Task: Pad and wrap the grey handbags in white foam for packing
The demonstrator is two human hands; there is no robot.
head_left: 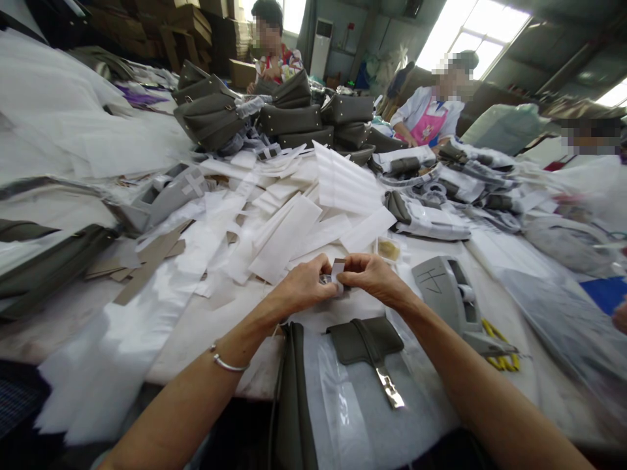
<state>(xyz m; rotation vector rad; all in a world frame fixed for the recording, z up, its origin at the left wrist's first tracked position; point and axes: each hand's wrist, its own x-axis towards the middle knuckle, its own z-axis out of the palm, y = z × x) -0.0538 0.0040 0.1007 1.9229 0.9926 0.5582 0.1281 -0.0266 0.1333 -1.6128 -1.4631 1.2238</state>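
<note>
Both my hands meet over the table's middle, fingers pinched around a small white piece with a brown edge (pixel 337 266). My right hand (pixel 371 277) grips it from the right between thumb and fingertips. From the left, my left hand (pixel 306 284) is closed on the same piece, with something shiny partly hidden at its fingertips. Just below lies a dark olive bag (pixel 297 405), partly covered by a white wrapping sheet (pixel 386 431) with clear tape on it. A dark flap with a strap (pixel 365 343) and a shiny metal clasp (pixel 390 388) rests on that sheet.
A grey tape dispenser (pixel 445 294) and yellow-handled scissors (pixel 502 356) sit at the right. Another dispenser (pixel 171 196) stands at the left. Loose white sheets (pixel 289 235) cover the middle. Stacked dark bags (pixel 294 121) rise behind. Co-workers, one in a pink apron (pixel 426 124), are across the table.
</note>
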